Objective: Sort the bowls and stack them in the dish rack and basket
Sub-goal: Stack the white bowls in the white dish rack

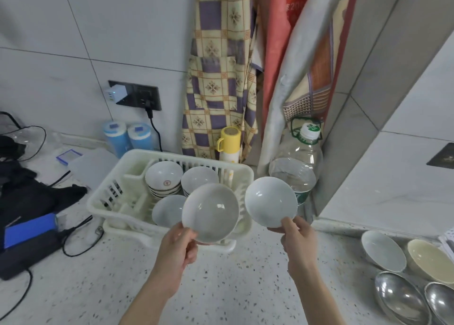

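My left hand [178, 249] grips a white bowl [211, 211] by its near rim, tilted, over the front right of the white plastic dish rack [103, 202]. My right hand [296, 236] holds a second white bowl [270, 200] by its lower rim, just right of the rack. In the rack stand a stack of bowls with a red mark [164, 178], a white stack [199, 178] beside it, and a single white bowl [168, 210] in front. At the right lie a white bowl [382, 249], a cream bowl [430, 259] and two steel bowls [400, 297].
A large clear water bottle [302, 162] and a yellow mug-topped flask [229, 140] stand behind the rack by hanging cloths. Two blue canisters [127, 138], black cables, a blue power bank [29, 229] and dark cloth lie on the left of the speckled counter.
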